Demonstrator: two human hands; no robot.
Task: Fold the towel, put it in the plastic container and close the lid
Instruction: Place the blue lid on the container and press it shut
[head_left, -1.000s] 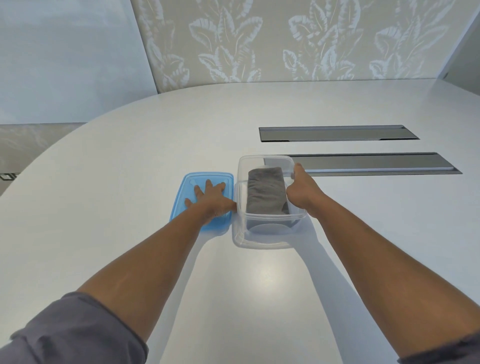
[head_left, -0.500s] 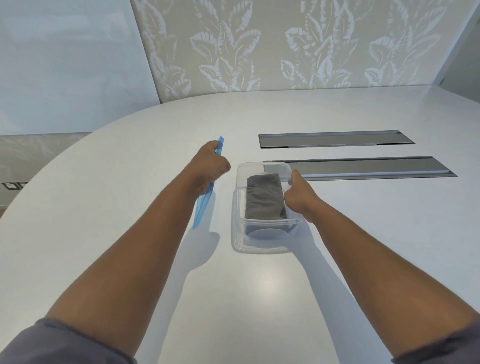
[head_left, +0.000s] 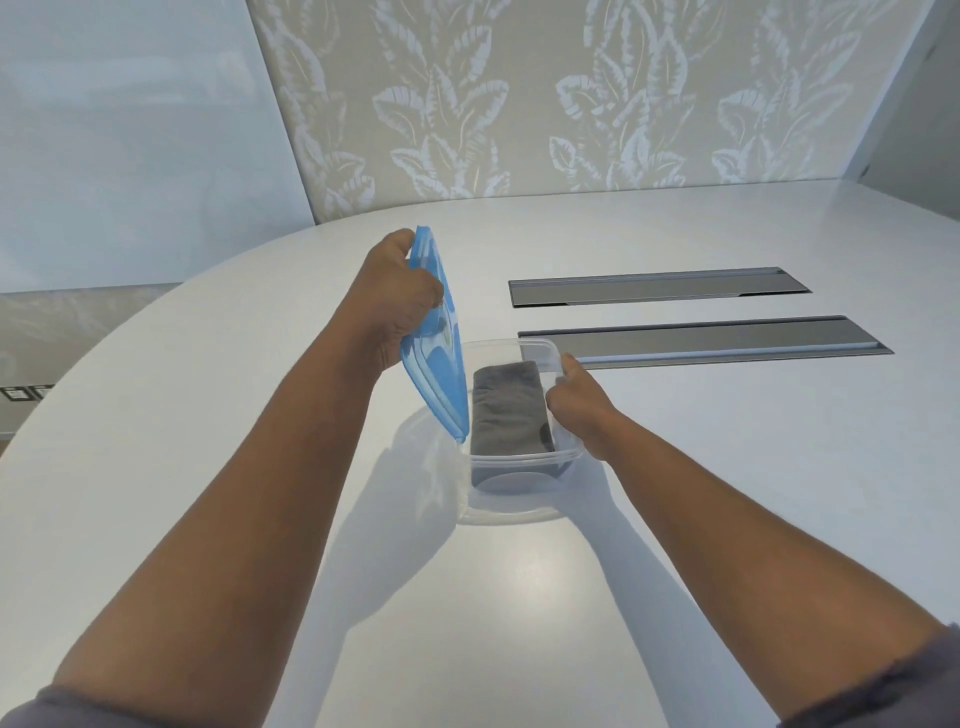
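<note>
On the white table (head_left: 675, 519), which fills most of the view, two long metal slots (head_left: 701, 340) lie side by side on the far right, running left to right. Just in front of the nearer slot stands the clear tub (head_left: 519, 460), its long axis running away from the person. Inside it, flat on the bottom, lies the folded grey towel (head_left: 506, 410), its long axis along the tub's.

The blue lid (head_left: 439, 353) is off the table and stands nearly on edge, tilted, its long axis sloping from a high far end down to a near corner that sits at the tub's left rim; whether it touches the rim I cannot tell. The left hand (head_left: 395, 306) is closed around the lid's upper left edge, just left of the tub. The right hand (head_left: 574, 408) grips the tub's right rim, thumb along the edge, fingers curled against the wall, beside the towel.
</note>
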